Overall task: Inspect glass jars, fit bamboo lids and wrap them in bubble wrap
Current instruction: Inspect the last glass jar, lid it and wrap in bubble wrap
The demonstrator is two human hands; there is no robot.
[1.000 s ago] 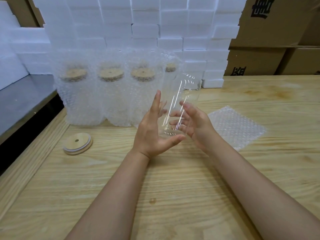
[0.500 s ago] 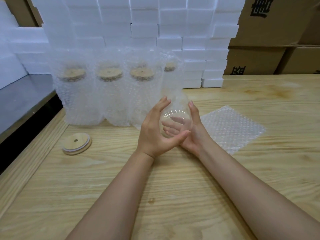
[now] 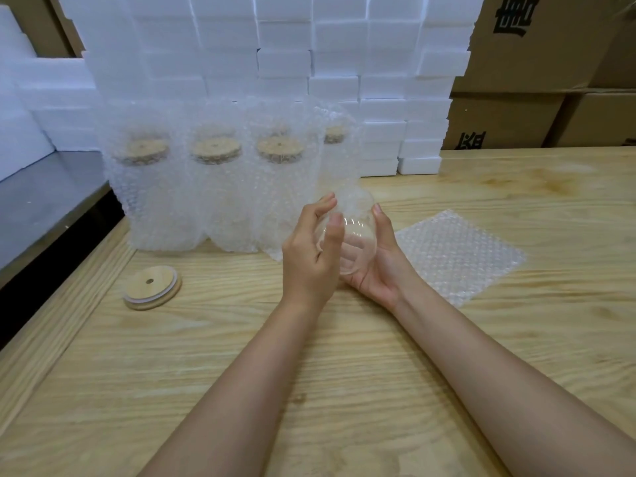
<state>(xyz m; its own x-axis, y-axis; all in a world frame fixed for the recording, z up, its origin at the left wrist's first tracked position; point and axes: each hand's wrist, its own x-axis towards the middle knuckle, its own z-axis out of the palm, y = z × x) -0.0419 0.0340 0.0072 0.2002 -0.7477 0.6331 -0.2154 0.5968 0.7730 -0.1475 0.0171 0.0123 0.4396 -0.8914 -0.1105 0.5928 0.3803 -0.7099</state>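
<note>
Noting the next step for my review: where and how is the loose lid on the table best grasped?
By its rim, from above, thumb and fingers on opposite edges. The lid lies flat on the table with nothing touching it, so only its round edge offers purchase. The left hand is nearer, though it now holds the jar.

Near half of the table (image 3: 344, 390): open board, crossed only by two forearms. Centre: left hand (image 3: 309, 259) and right hand (image 3: 378, 270) hold a glass jar (image 3: 356, 235) just in front of the row of wrapped jars (image 3: 213, 194), which blocks the far left. Behind, a wall of foam blocks (image 3: 309, 46) and cardboard boxes (image 3: 533, 63) closes the far edge. Low obstacles: bamboo lid (image 3: 152, 286) at left, flat bubble wrap sheet (image 3: 461, 253) at right.
</note>
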